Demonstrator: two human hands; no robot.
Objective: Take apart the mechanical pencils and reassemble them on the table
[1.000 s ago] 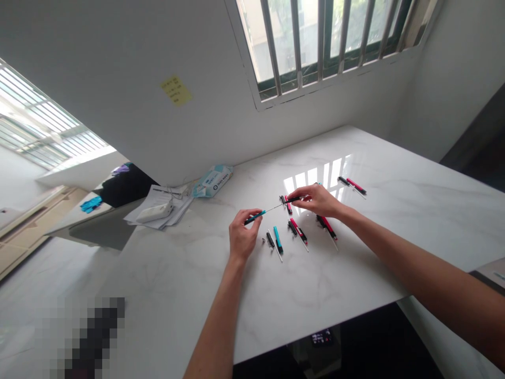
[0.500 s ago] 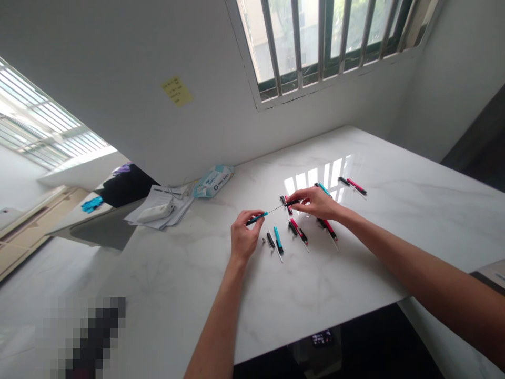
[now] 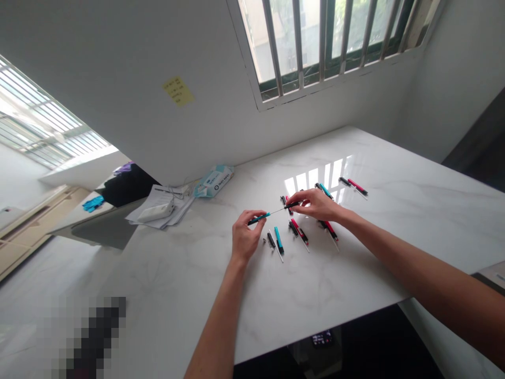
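Note:
Fingers and thumb of my left hand (image 3: 245, 239) pinch a teal-and-black pen barrel (image 3: 259, 218). Across from it, my right hand (image 3: 315, 204) grips a black pen part (image 3: 292, 205) between thumb and fingers. A thin refill (image 3: 277, 210) spans the gap between the two pieces. Below the hands lie a teal barrel (image 3: 279, 239), a black pen piece (image 3: 271, 240) and a white refill (image 3: 279, 253). Red-and-black pen parts (image 3: 300, 231) lie to their right, with another red-and-black barrel (image 3: 330, 229) beyond. My right hand partly covers more parts behind it.
The white marble-look table (image 3: 307, 295) meets the wall at the back. Toward the back right lie a red pen barrel (image 3: 357, 186) and small parts. A wipes pack (image 3: 215, 181), papers (image 3: 147, 205) and a white device (image 3: 157, 211) sit at the left.
My left hand and its barrel have shifted very slightly toward my right hand, so a little less of the refill shows between them. Both grips stay the same.

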